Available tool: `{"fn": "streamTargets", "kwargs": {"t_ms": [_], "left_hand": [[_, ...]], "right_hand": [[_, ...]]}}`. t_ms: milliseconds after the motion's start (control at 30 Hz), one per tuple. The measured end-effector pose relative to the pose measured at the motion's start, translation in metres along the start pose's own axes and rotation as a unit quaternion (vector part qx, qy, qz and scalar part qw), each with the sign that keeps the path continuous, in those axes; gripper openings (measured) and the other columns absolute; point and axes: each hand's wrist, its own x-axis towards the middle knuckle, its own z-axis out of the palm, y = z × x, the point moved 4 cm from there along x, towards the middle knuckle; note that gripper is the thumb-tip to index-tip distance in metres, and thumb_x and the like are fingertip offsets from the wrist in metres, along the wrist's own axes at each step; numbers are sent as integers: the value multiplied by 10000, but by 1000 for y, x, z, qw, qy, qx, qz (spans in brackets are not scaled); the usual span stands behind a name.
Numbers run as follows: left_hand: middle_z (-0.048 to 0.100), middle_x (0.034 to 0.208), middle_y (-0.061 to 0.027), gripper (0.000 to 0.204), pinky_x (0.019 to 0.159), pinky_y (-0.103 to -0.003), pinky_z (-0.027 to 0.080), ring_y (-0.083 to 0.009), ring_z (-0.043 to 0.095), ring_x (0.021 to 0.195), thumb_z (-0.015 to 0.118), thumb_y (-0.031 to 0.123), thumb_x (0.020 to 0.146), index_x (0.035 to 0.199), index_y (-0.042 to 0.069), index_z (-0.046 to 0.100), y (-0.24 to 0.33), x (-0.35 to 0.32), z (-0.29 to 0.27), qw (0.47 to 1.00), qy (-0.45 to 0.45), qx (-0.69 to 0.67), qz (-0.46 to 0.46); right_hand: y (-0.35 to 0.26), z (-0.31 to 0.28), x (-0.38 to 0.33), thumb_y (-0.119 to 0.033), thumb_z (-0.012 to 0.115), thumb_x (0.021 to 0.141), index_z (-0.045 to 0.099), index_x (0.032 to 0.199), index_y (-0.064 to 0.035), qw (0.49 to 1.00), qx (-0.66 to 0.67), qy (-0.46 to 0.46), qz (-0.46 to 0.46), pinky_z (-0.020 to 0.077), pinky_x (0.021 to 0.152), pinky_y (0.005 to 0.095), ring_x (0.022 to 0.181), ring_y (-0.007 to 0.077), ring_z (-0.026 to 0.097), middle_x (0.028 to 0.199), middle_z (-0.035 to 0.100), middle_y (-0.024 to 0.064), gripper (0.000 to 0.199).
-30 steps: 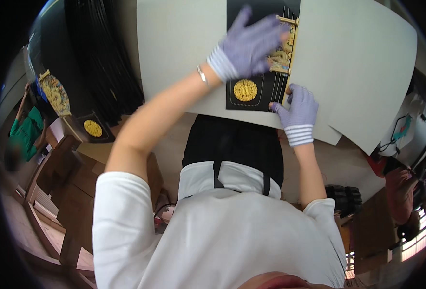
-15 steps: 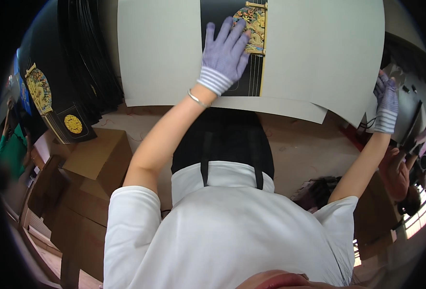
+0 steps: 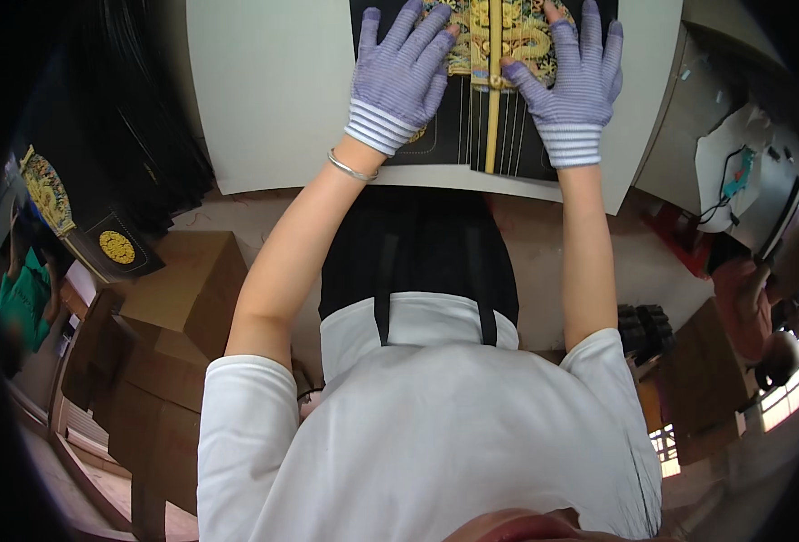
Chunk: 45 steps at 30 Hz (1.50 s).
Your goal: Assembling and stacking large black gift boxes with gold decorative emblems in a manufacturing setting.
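Head view: a black panel [image 3: 451,122] lies on a white sheet [image 3: 268,99] in front of the person, its far part cut off by the upper edge. A gold bar [image 3: 492,135] runs down it between the hands, with a colourful dragon design [image 3: 530,41] on both sides. The left hand [image 3: 395,77], in a purple striped glove, lies palm down left of the bar, fingers straight and spread, grasping nothing. The right hand [image 3: 580,81], gloved alike, lies flat on the right side, fingers spread, thumb pointing toward the bar and near it; it too has hold of nothing. A bracelet [image 3: 354,169] circles the left wrist. At left, dark panels [image 3: 133,117] stand stacked near a cardboard box [image 3: 182,285].
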Motion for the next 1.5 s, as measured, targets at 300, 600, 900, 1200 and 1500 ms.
{"fn": "streamTargets", "kwargs": {"t_ms": [300, 600, 900, 1200, 1500], "left_hand": [[527, 1366, -210, 421, 1152, -591, 208, -387, 427, 1348, 511, 184, 840, 1194, -28, 597, -14, -14, 15, 962, 251, -74, 81], [481, 1473, 10, 507, 1113, -655, 203, -310, 411, 1375, 593, 238, 831, 1337, 222, 575, 4, -6, -8, 997, -33, -50, 46], [526, 1417, -18, 470, 1079, -680, 256, -310, 449, 1337, 650, 212, 762, 1225, 133, 643, 6, -3, -15, 996, -61, -44, 51], [516, 1439, -7, 520, 1112, -692, 184, -336, 420, 1367, 632, 181, 751, 1270, 167, 617, 5, -3, -16, 992, -91, -80, 27], [539, 1405, -23, 445, 1100, -692, 228, -312, 423, 1370, 640, 192, 760, 1200, 131, 659, 4, -2, -15, 993, -87, -79, 26]], "right_hand": [[-3, 11, -5, -678, 541, 813, 572, 1337, -160, 999, -31, -4, -26, 334, 1054, 536, 1361, 442, 356, 1473, 439, 162, 738], [11, 24, -2, -668, 679, 722, 559, 1351, -289, 999, -34, -30, -14, 328, 1007, 599, 1354, 435, 340, 1483, 434, 90, 745], [13, 43, 14, -621, 650, 774, 498, 1413, -324, 994, -68, -89, 15, 242, 1013, 721, 1419, 388, 262, 1545, 344, 87, 721], [12, 51, 44, -611, 567, 834, 515, 1396, -333, 991, -103, -80, 6, 256, 994, 708, 1393, 366, 324, 1496, 422, 78, 629], [13, 53, 52, -597, 568, 852, 509, 1405, -315, 990, -94, -102, 9, 215, 1033, 714, 1406, 354, 316, 1490, 431, 71, 623]]}}
